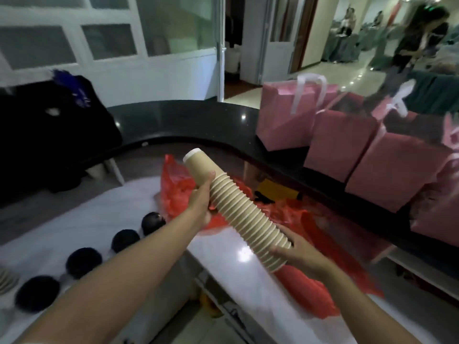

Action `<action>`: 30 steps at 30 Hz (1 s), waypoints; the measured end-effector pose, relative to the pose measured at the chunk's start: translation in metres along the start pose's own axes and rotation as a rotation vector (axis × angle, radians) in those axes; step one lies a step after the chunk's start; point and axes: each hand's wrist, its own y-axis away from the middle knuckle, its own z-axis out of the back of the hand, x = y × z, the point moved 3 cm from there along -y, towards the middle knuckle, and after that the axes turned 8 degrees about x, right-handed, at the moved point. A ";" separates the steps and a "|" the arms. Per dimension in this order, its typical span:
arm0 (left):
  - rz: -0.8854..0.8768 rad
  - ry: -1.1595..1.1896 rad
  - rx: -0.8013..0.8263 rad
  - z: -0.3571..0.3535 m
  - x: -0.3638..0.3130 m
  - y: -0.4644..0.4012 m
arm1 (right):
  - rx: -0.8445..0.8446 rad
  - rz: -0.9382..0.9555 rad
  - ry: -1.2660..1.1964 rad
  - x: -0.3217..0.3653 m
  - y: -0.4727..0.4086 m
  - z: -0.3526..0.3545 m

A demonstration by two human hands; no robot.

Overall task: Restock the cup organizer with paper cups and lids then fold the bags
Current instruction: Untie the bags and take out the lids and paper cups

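1. Two bare forearms come in from the bottom edge, one from each side.
2. The right hand [293, 252] holds the near, open end of one long stack of paper cups [238, 207]; its fingers are curled around the last rims.
3. The left hand [201, 202] grips the same stack nearer to its far end, with the thumb on top and the fingers wrapped below. The stack is in the air, tilted, with the white cup bottom pointing away and up.
4. Under the stack lies one red plastic bag [310, 224], crumpled on a white counter [248, 274].
5. To the left, four round dark holes [84, 261] stand in a row in a white surface; one is partly behind the left forearm.
6. Beyond, a curved black ledge [188, 122] carries at least three pink paper bags [285, 115] with white handles, standing close together; the right ones are too blurred to count for sure.
7. Far right, one person [417, 38] stands in a hall.
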 end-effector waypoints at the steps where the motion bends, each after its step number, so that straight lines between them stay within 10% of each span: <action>1: -0.042 -0.002 -0.033 0.021 -0.019 0.009 | 0.052 0.009 0.081 0.012 -0.017 -0.022; 18: -0.711 -0.852 -0.450 0.352 -0.271 0.191 | 0.501 0.253 0.611 0.131 -0.239 -0.451; 30: -0.533 -0.964 -0.550 0.442 -0.288 0.195 | 0.647 0.267 0.537 0.115 -0.340 -0.577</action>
